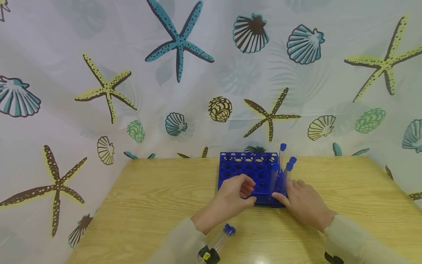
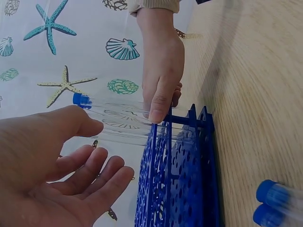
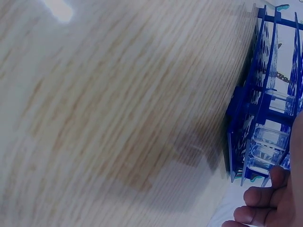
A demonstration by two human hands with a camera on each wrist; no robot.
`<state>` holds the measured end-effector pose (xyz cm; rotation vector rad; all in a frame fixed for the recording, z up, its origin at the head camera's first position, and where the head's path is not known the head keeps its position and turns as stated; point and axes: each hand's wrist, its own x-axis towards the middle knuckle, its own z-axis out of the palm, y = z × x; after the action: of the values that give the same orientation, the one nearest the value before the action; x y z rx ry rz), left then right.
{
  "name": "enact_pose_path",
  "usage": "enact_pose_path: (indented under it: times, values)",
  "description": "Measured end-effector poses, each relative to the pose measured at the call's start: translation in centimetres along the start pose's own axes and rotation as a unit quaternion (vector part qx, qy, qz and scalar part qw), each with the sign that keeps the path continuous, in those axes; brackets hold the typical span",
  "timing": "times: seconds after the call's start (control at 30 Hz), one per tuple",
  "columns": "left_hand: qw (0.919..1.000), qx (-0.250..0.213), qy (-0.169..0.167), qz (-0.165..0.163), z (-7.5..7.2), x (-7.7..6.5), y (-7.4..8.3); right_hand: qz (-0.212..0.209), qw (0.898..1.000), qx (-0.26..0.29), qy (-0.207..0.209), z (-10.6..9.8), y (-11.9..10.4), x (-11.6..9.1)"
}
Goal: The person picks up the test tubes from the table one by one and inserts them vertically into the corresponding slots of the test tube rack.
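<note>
Four capped tubes (image 1: 287,178) stand at the right end of the blue rack (image 1: 232,170) on the table (image 1: 158,190), its edge gripped by the right hand (image 1: 304,201). The left hand (image 1: 230,194) hovers near them, thumb and loosely bent fingers wide apart; two more tubes (image 1: 221,240) lie beside its forearm.

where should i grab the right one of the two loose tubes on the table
Probably pinch its clear body just below the blue cap, from above and the right: the capped end points toward the rack, the other tube lies along its left, and a black band hides its near end.
</note>
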<state>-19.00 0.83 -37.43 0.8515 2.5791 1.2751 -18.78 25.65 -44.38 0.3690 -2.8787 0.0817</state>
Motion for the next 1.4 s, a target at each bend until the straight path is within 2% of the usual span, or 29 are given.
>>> enact_pose_path:
  times: [0.13, 0.33, 0.47, 0.53, 0.77, 0.9, 1.07, 1.2, 1.4]
  values:
    - [0.9997, -0.016, -0.009, -0.013, -0.4, -1.0, -0.5, 0.003, 1.000, 0.005, -0.006, 0.0, 0.0, 0.0]
    - [0.9962, -0.070, -0.028, -0.044, -1.0, -2.6, -1.7, -0.001, 1.000, -0.004, -0.007, -0.1, 0.0, 0.0]
    - [0.9945, -0.076, -0.040, -0.060, -1.4, -3.7, -2.6, -0.002, 1.000, -0.006, -0.013, -0.2, 0.1, 0.0]
    - [0.9944, -0.068, -0.044, -0.068, -1.5, -4.2, -3.1, 0.000, 1.000, -0.005, -0.016, -0.2, 0.1, 0.0]
    - [0.9967, -0.039, -0.033, -0.063, -1.6, -6.2, -5.0, -0.001, 1.000, -0.008, -0.011, -0.4, 0.0, -0.1]
    - [0.9961, -0.027, -0.027, -0.080, -1.6, -7.3, -6.0, -0.002, 1.000, -0.010, -0.012, -0.4, -0.1, 0.0]
    - [0.9938, -0.009, -0.037, -0.104, -2.0, -8.5, -6.4, 0.000, 1.000, -0.009, -0.014, -0.3, -0.1, 0.1]
    - [0.9905, 0.036, -0.062, -0.117, -2.3, -9.3, -6.4, 0.001, 1.000, -0.009, -0.016, -0.3, -0.1, 0.1]
    - [0.9754, 0.060, -0.122, -0.173, -2.7, -10.0, -6.3, 0.000, 1.000, -0.011, -0.012, -0.3, -0.1, 0.0]
